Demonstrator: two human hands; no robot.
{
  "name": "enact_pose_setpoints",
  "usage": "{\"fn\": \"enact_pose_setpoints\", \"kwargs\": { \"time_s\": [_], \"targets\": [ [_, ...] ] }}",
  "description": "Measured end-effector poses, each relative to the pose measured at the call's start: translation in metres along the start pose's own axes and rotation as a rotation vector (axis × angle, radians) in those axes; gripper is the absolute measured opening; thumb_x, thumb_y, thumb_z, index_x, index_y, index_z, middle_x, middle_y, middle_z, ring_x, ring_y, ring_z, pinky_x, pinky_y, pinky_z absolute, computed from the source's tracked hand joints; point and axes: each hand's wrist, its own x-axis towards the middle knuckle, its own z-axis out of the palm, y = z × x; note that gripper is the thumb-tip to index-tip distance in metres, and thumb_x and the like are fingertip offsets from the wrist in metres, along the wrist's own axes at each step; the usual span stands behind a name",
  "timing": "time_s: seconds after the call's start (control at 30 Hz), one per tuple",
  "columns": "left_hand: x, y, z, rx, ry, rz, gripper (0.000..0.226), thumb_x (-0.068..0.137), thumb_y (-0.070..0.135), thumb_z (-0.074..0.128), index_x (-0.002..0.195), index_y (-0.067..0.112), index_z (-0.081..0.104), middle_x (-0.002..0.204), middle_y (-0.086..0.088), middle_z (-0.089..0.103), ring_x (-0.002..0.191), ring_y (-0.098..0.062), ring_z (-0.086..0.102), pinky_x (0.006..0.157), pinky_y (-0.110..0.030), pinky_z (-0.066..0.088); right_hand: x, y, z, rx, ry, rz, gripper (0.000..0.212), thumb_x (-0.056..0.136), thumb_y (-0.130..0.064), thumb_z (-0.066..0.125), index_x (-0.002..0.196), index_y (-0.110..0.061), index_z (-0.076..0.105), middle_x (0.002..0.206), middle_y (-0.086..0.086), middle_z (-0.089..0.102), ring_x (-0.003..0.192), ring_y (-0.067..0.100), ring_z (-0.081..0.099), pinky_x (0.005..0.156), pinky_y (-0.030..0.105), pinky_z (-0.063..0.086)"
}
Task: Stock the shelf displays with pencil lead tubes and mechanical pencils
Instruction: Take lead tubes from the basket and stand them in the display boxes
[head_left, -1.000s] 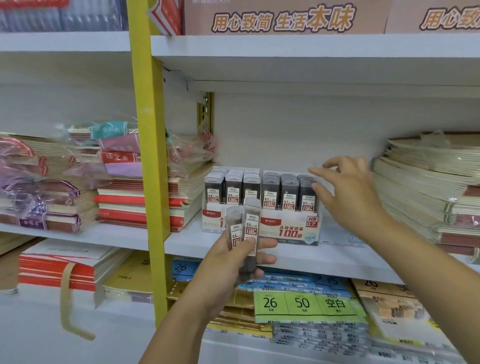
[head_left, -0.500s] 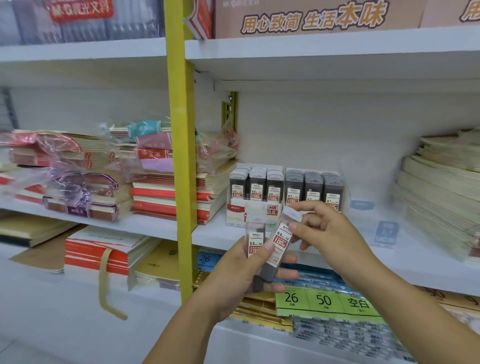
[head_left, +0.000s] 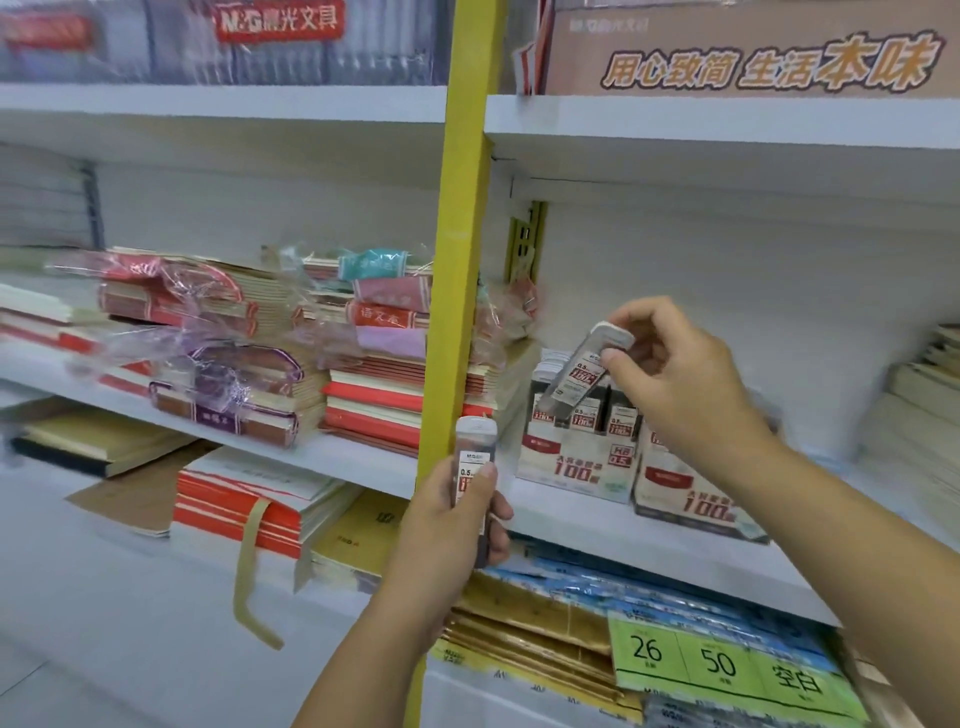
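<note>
display boxes (head_left: 576, 467) on shelf (head_left: 649, 540), right of post (head_left: 457, 312); notebook stacks (head_left: 379, 395) left of post.

This is a stationery shop. White shelves (head_left: 363, 462) run in several levels, divided by a yellow upright post (head_left: 462, 260). Stacks of exercise books (head_left: 228, 384) lie on them, many wrapped in clear plastic. Two printed display boxes (head_left: 576, 467) stand on the middle level, holding pencil lead tubes (head_left: 584, 413). Above are a red brand sign (head_left: 280, 21) and a cardboard carton (head_left: 753, 57) with a slogan. Lower down lies a green label card (head_left: 727, 665) marked 26 and 50.
</note>
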Motion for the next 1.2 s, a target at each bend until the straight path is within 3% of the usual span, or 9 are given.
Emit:
{"fn": "enact_pose_setpoints", "kwargs": {
  "time_s": [0.2,0.33,0.5,0.63,0.73,0.83,0.9,1.07,1.2],
  "targets": [
    [0.005,-0.002,-0.003,0.028,-0.058,-0.039,0.014,0.104,0.022,0.048,0.102,0.015,0.060,0.069,-0.001,0.067,0.062,-0.011,0.065,0.060,-0.020,0.055,0.028,0.013,0.032,-0.140,-0.252,0.097,0.027,0.089,-0.022,0.067,0.102,-0.037,0.049,0.091,-0.013,0.060,0.082,0.000,0.058,0.070,0.017,0.048],
    [0.007,0.000,-0.005,-0.011,-0.041,-0.031,0.011,0.104,0.021,0.051,0.107,0.022,0.062,0.087,0.002,0.077,0.074,-0.013,0.074,0.066,-0.025,0.059,0.032,0.027,0.046,-0.384,-0.174,-0.001,0.010,0.088,-0.031,0.067,0.097,-0.030,0.064,0.099,-0.009,0.051,0.092,0.007,0.046,0.075,0.021,0.038],
    [0.005,0.002,-0.007,-0.037,-0.040,-0.028,0.013,0.101,0.020,0.058,0.107,0.023,0.069,0.093,0.003,0.078,0.086,-0.016,0.077,0.068,-0.025,0.060,0.025,0.029,0.048,-0.607,-0.133,-0.086,0.027,0.091,-0.035,0.062,0.116,-0.025,0.066,0.100,-0.008,0.043,0.104,0.012,0.037,0.083,0.024,0.029],
    [0.002,0.004,-0.005,-0.004,-0.057,-0.017,0.014,0.102,0.021,0.057,0.108,0.027,0.069,0.090,0.001,0.077,0.079,-0.013,0.075,0.069,-0.025,0.060,0.003,0.012,0.044,-0.298,-0.127,-0.036,0.025,0.096,-0.033,0.053,0.117,-0.028,0.066,0.095,-0.019,0.051,0.098,0.000,0.048,0.080,0.018,0.036],
    [0.001,0.005,0.000,0.026,-0.093,-0.002,0.017,0.102,0.022,0.057,0.113,0.029,0.067,0.088,0.004,0.077,0.077,-0.010,0.073,0.072,-0.025,0.060,-0.020,-0.005,0.042,0.084,-0.280,0.107,0.023,0.095,-0.037,0.054,0.115,-0.045,0.061,0.092,-0.030,0.061,0.091,-0.013,0.055,0.069,0.008,0.042],
    [0.000,0.006,0.004,0.039,-0.123,0.006,0.016,0.101,0.023,0.059,0.111,0.027,0.071,0.091,0.004,0.077,0.080,-0.009,0.074,0.071,-0.024,0.060,-0.032,-0.010,0.042,0.246,-0.423,0.186,0.026,0.093,-0.026,0.061,0.114,-0.042,0.061,0.094,-0.020,0.069,0.086,-0.005,0.063,0.071,0.010,0.048],
    [0.001,0.004,0.008,0.091,-0.095,0.051,0.014,0.099,0.024,0.062,0.108,0.029,0.072,0.096,0.007,0.077,0.088,-0.005,0.073,0.076,-0.022,0.060,-0.031,-0.010,0.037,0.316,-0.338,0.220,0.026,0.092,-0.019,0.063,0.110,-0.038,0.063,0.095,-0.012,0.072,0.081,-0.002,0.067,0.066,0.013,0.051],
    [0.011,-0.006,0.018,0.530,0.015,0.308,0.047,0.098,0.032,0.062,0.143,0.040,0.048,0.142,0.028,0.048,0.129,0.008,0.043,0.099,-0.004,0.034,-0.011,-0.003,0.009,0.194,0.045,0.005,0.026,0.094,-0.019,0.059,0.108,-0.041,0.057,0.091,-0.016,0.068,0.085,0.005,0.065,0.072,0.022,0.056],
    [0.019,-0.020,0.026,0.714,-0.044,0.353,0.069,0.100,0.041,0.057,0.158,0.039,0.020,0.161,0.025,0.023,0.144,0.009,0.017,0.117,-0.018,0.020,-0.001,0.004,0.012,-0.093,-0.027,-0.163,0.027,0.092,-0.023,0.056,0.117,-0.035,0.057,0.095,-0.025,0.060,0.087,0.000,0.060,0.074,0.020,0.052]
  ]
}}
